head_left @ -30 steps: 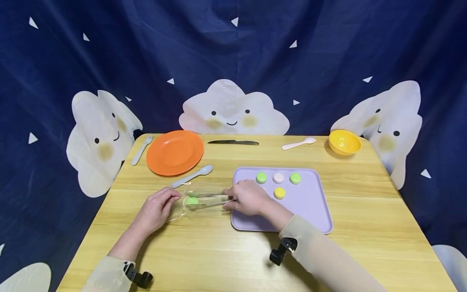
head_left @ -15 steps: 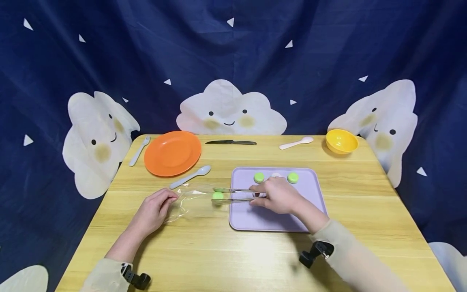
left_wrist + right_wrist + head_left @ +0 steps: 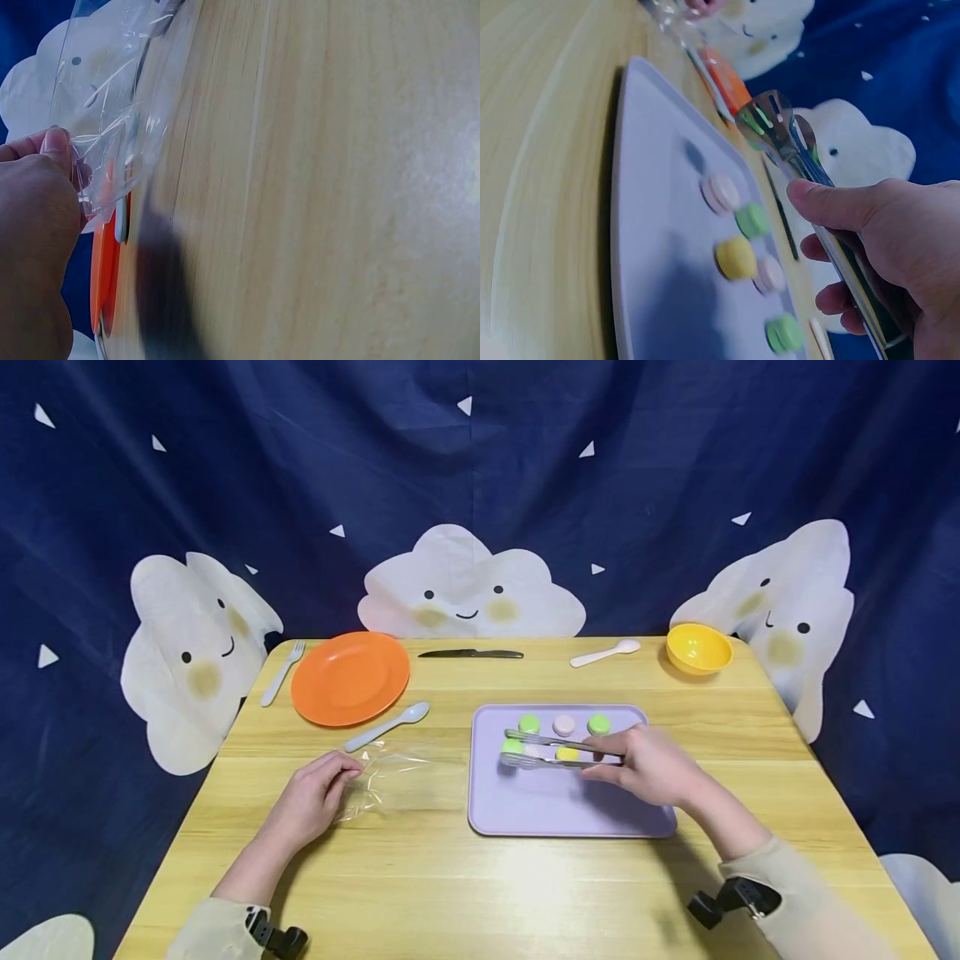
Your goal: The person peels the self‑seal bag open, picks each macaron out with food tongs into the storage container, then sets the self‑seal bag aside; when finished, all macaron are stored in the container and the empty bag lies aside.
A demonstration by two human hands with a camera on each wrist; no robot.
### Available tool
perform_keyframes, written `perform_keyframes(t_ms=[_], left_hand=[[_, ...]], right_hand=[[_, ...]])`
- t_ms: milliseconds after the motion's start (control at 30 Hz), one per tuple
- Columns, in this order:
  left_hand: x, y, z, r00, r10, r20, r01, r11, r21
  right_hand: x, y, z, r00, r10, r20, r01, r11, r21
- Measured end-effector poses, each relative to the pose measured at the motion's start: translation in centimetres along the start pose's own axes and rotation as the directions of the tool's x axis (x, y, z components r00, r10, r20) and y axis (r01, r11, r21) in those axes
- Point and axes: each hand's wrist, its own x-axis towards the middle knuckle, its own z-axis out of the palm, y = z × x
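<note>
A clear plastic bag is pinched at its left end between the thumb and fingers of my left hand. My right hand grips metal tongs, which point left over the purple tray. Between the tong tips is a green macaron, its green partly showing through the slots in the right wrist view. Below the tongs lie a yellow macaron and a pink macaron. Behind them a green, a pink and another green macaron form a row.
A grey spoon lies behind the bag, near an orange plate and a grey fork. Along the far edge are a black knife, a pale pink spoon and a yellow bowl.
The tongs have come out of the bag and moved right over the tray, carrying the green macaron. The left hand has stayed almost in place with the bag.
</note>
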Motion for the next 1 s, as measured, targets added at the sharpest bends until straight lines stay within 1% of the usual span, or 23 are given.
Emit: perform_keyframes(t_ms=[267,500,700,900,1000], left_hand=[[-0.1,-0.1,0.0,1.0,-0.014,0.002,0.014,1.0,0.007],[-0.1,-0.2,0.2,1.0,-0.014,0.007,0.014,1.0,0.017],[0.0,-0.1,0.2,1.0,-0.01,0.01,0.01,1.0,0.015],[0.1,-0.1,0.2,1.0,-0.018,0.02,0.018,1.0,0.018],[0.2,0.0,0.2,0.999,-0.023,0.026,0.023,1.0,0.021]], right_hand=[[-3.5,2.0,-2.7,0.999,0.021,-0.045,-0.021,1.0,-0.006],[-6.4,3.7,-4.1,0.993,0.084,-0.083,-0.09,0.994,-0.069],[-8.4,5.0,-4.5,0.984,0.144,-0.107,-0.154,0.983,-0.096],[-9.5,5.9,-4.2,0.974,0.207,-0.092,-0.218,0.967,-0.133],[-9.8,6.2,-4.1,0.973,0.217,-0.082,-0.227,0.964,-0.137]])
